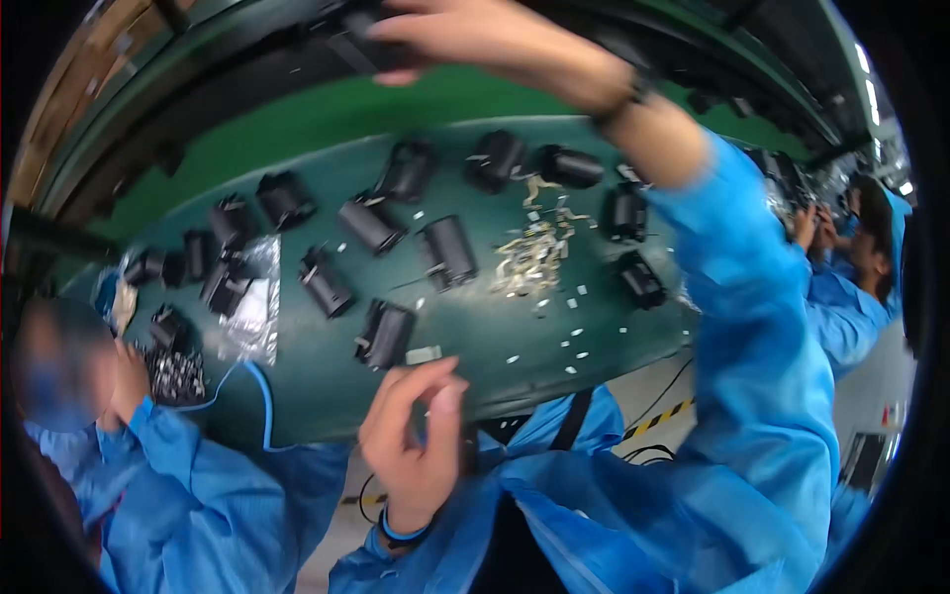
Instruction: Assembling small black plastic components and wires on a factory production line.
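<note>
My right hand reaches across to the far side, its fingers around a black housing at the dark raised shelf; motion smears both. Close to the table's near edge, my left hand is empty, with fingers loosely curled and a gap between thumb and forefinger. Just beyond its fingertips lies a black cylindrical housing, beside a small pale flat piece. More such housings, like this one, are spread over the green table. Right of centre sits a heap of small white and yellowish scraps.
A co-worker in blue sits at the left, a hand beside a pile of small dark parts. A blue cable crosses the table's edge near a silver bag. Another person works at the far right.
</note>
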Available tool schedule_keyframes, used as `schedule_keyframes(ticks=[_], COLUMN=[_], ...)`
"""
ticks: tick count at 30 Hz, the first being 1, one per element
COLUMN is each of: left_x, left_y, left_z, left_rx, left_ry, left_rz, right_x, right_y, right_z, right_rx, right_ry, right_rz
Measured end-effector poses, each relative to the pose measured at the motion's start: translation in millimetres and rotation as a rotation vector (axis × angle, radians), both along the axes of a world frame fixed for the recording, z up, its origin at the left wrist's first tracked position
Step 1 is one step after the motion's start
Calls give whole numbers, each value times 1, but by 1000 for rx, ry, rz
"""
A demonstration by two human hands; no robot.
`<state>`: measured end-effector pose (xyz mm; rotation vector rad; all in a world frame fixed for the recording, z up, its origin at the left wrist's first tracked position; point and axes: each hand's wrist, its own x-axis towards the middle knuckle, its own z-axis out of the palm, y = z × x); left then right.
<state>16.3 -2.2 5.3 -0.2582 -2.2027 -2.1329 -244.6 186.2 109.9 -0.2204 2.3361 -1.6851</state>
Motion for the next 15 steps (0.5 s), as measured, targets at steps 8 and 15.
schedule_keyframes(ticks=[8, 15], left_x=[9, 26], left_y=[36, 30], left_z=[-31, -42], left_rx=[331, 269], left_ry=[-387, -437], left_rz=[-270, -143], right_x=[255, 278], right_y=[30, -6], right_z=[-79, -124], right_rx=[-31, 359], right_ry=[-503, -42], right_rz=[-251, -210])
